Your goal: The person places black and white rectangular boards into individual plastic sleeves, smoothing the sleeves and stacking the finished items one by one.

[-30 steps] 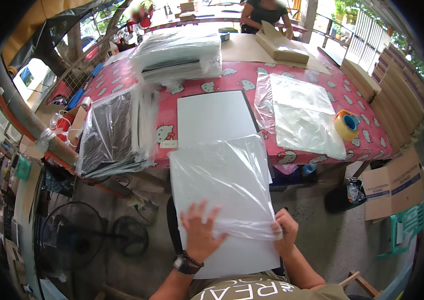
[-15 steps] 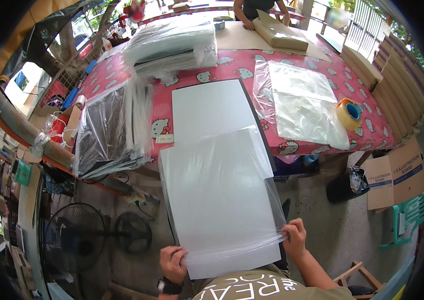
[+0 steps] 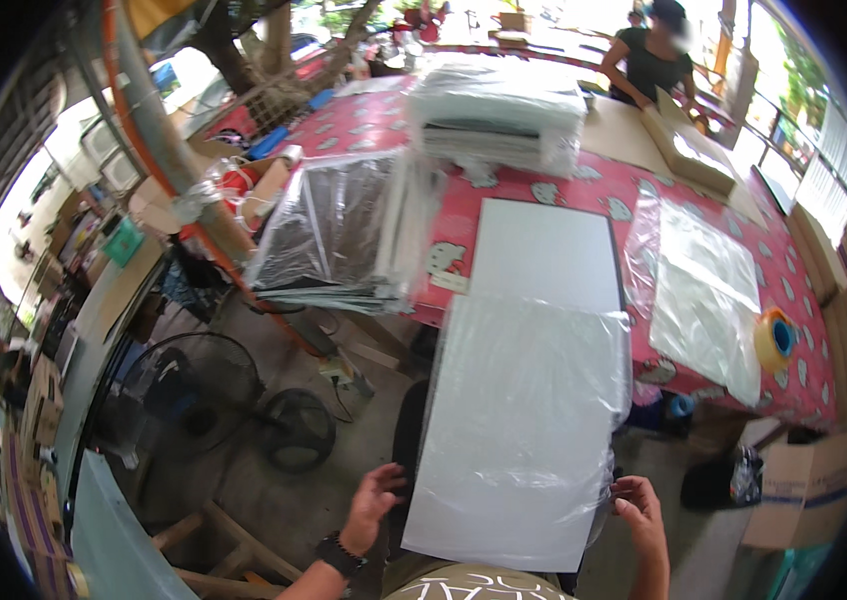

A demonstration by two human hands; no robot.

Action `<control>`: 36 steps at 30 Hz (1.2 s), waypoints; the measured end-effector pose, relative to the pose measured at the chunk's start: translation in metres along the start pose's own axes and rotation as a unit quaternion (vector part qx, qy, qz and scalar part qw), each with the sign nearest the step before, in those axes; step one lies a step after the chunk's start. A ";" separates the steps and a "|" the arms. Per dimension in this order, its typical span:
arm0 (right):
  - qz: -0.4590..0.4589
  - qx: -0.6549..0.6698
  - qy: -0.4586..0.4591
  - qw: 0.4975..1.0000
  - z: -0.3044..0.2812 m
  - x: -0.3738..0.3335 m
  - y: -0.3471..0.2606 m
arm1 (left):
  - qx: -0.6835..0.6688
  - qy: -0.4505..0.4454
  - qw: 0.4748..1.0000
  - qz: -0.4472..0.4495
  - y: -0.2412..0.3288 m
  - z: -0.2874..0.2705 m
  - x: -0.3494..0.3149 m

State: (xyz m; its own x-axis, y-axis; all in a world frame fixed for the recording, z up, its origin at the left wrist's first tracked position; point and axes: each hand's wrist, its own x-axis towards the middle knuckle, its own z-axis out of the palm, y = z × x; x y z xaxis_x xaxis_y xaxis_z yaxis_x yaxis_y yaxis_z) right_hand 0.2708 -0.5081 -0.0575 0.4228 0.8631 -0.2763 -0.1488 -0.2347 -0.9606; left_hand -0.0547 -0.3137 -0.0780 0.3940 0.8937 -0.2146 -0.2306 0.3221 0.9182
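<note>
A large white board (image 3: 519, 500) lies lengthwise in front of me, partly covered by a clear plastic sleeve (image 3: 534, 370). Its near end reaches my shirt, and its far part rests over another white board (image 3: 544, 250) with a dark edge on the table. My left hand (image 3: 376, 495), with a dark watch at the wrist, is off the board's left edge, fingers loosely bent and apart, holding nothing. At the right edge my right hand (image 3: 641, 505) has its thumb and fingers parted beside the loose plastic; whether the fingertips touch it is hard to see.
The table has a pink patterned cover (image 3: 454, 215). On it lie plastic-wrapped stacks (image 3: 499, 100), dark wrapped boards (image 3: 334, 220), clear sleeves (image 3: 704, 280) and a tape roll (image 3: 774, 340). A fan (image 3: 184, 390) stands left; a co-worker (image 3: 649, 65) handles a brown package (image 3: 689, 150) across the table.
My left hand has let go of the plastic and moved off the board's edge. The right hand's fingers have loosened. The sleeve's near edge no longer stretches between my hands. The view has swung left.
</note>
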 end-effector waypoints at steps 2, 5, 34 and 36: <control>0.006 -0.006 0.022 1.000 0.015 0.010 0.013 | 0.051 -0.062 0.996 -0.050 -0.008 0.008 -0.001; 0.003 -0.015 -0.079 0.997 0.037 0.000 0.029 | 0.101 -0.133 0.977 -0.132 -0.025 0.001 -0.009; -0.056 -0.003 -0.306 0.951 0.153 0.066 -0.028 | -0.290 0.098 0.946 0.113 0.066 0.066 0.120; -0.057 -0.027 -0.285 0.956 0.151 0.062 -0.026 | -0.264 0.158 0.918 0.249 0.073 0.051 0.154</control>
State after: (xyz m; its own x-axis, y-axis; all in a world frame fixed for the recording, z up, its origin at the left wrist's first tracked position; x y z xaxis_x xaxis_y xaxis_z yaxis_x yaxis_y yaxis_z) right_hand 0.1657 -0.3811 -0.0455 -0.1256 0.9844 -0.1230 -0.0768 -0.1333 -0.9881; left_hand 0.0344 -0.1688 -0.0264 -0.1362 0.9904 0.0253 -0.7446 -0.1192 0.6567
